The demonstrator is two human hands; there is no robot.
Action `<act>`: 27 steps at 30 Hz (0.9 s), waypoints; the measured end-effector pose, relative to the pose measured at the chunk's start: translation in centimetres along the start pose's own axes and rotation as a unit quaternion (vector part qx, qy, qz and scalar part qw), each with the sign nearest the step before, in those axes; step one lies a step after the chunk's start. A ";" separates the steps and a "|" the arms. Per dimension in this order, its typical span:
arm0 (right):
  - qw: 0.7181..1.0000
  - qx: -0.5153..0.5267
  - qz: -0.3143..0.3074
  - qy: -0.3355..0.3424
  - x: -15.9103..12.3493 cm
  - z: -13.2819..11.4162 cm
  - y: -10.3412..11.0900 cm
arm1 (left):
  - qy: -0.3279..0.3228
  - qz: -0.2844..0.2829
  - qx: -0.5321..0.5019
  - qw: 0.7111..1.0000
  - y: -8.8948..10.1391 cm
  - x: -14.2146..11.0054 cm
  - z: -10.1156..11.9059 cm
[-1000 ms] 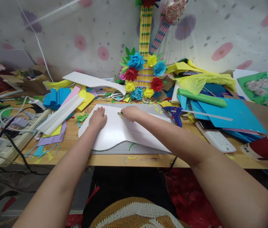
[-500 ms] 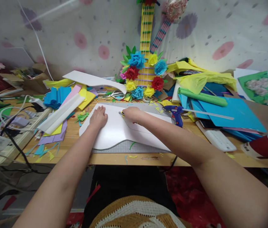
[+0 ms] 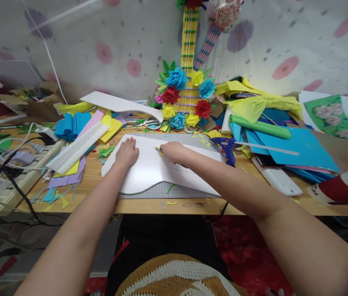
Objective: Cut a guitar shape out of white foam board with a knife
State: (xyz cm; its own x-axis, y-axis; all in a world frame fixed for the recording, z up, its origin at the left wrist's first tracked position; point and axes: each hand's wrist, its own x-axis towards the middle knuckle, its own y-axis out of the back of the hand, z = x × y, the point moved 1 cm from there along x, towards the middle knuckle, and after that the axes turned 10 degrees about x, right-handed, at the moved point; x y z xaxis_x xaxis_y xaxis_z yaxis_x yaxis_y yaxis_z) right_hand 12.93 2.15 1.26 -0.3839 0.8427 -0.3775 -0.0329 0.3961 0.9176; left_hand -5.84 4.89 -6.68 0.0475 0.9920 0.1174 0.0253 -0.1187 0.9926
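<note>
A white foam board (image 3: 149,170) with a curved outline lies on a grey cutting mat (image 3: 161,191) at the middle of the wooden desk. My left hand (image 3: 127,152) presses flat on the board's upper left part, fingers stretched out. My right hand (image 3: 171,151) is closed round a small craft knife (image 3: 158,149) with a yellow body, its tip on the board along a drawn line. The knife's handle is mostly hidden by my fingers.
A paper guitar with paper flowers (image 3: 186,98) leans on the wall behind. A blue glue gun (image 3: 227,146), scissors (image 3: 144,122), blue and yellow paper sheets (image 3: 284,144), a white keyboard (image 3: 277,181) and a red cup (image 3: 340,191) lie right. A power strip with cables (image 3: 10,172) lies left.
My right hand has slid a little toward me and to the right along the line on the board. My left hand stays pressed in place.
</note>
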 end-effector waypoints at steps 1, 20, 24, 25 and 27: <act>1.000 -0.002 0.004 0.003 0.0 0.0 -0.1 | 0.001 -0.001 0.002 1.000 0.0 0.0 0.0; 0.990 -0.003 0.142 -0.024 1.4 7.9 0.7 | -0.155 0.000 -0.026 0.988 0.7 -0.8 -1.1; 0.987 0.014 0.161 -0.004 2.9 8.7 -0.7 | -0.134 0.058 -0.024 0.989 1.2 -1.3 -1.0; 0.986 0.023 0.166 0.001 3.1 8.5 -0.8 | -0.101 0.070 -0.023 0.992 1.3 -1.4 -0.9; 0.983 0.041 0.177 0.011 3.6 8.0 -0.8 | -0.050 0.073 -0.018 0.996 1.4 -1.8 -0.5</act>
State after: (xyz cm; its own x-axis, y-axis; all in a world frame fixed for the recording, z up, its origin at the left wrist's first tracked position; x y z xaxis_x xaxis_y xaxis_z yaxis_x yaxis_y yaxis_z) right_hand 18.96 7.74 -1.85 -0.3781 0.9252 -0.0318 0.1808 0.1075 0.9776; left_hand -6.44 3.01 -5.52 0.1467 0.9545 0.2596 -0.0256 -0.2587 0.9656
